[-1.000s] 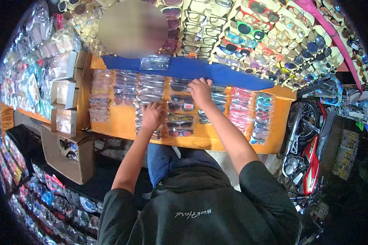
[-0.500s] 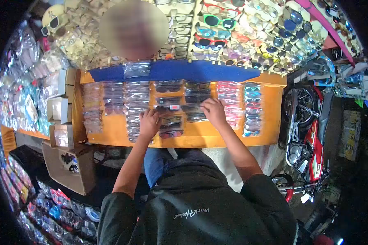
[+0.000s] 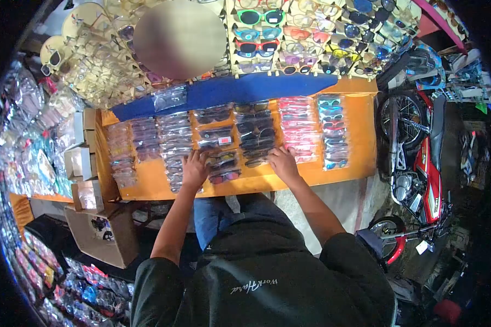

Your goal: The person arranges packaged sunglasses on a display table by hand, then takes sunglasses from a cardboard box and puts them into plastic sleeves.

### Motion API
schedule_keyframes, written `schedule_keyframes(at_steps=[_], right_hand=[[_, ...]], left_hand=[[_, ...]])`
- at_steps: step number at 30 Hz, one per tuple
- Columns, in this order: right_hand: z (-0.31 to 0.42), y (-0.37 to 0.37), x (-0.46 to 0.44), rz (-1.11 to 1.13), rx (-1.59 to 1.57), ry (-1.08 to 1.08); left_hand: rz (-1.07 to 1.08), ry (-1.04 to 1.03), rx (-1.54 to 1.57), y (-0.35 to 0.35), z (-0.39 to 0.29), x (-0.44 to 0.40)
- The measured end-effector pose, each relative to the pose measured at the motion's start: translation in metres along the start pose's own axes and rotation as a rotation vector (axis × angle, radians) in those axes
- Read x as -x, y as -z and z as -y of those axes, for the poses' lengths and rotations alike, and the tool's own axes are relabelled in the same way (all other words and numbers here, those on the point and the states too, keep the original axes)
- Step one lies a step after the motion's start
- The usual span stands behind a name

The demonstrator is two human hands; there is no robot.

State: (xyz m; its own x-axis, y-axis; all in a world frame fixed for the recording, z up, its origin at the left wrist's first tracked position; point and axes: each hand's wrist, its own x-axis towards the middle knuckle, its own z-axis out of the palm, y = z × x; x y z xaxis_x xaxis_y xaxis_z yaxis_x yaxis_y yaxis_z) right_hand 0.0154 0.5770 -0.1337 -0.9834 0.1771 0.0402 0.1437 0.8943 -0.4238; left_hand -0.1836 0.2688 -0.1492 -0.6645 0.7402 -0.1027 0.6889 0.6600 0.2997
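My left hand (image 3: 195,168) rests with its fingers apart over the edge of a column of plastic-wrapped glasses (image 3: 171,147). Right beside it are wrapped sunglasses with red lenses (image 3: 224,177) and a dark pair carrying a red-and-white tag (image 3: 224,140). My right hand (image 3: 283,163) is open, its fingers spread and bent at the lower end of a column of dark sunglasses (image 3: 255,133). Those fingertips also come close to a column of pink wrapped glasses (image 3: 299,128). No glasses are lifted in either hand.
An orange-covered table (image 3: 354,136) bears the columns, with a blue cloth (image 3: 245,90) along its back. Behind stand display racks of glasses (image 3: 305,32). Cardboard boxes (image 3: 101,234) are at left, and a red motorcycle (image 3: 428,180) stands at right.
My right hand has moved down along the dark sunglasses column, and its fingers have spread. My left hand has drawn back from the tagged pair. The camera view has turned slightly.
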Motion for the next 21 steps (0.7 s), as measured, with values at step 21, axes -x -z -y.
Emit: schedule_keyframes(at_steps=[21], right_hand=[[0.077, -0.032, -0.120, -0.069, 0.009, 0.039]], left_hand=[[-0.100, 0.053, -0.091, 0.005, 0.035, -0.048]])
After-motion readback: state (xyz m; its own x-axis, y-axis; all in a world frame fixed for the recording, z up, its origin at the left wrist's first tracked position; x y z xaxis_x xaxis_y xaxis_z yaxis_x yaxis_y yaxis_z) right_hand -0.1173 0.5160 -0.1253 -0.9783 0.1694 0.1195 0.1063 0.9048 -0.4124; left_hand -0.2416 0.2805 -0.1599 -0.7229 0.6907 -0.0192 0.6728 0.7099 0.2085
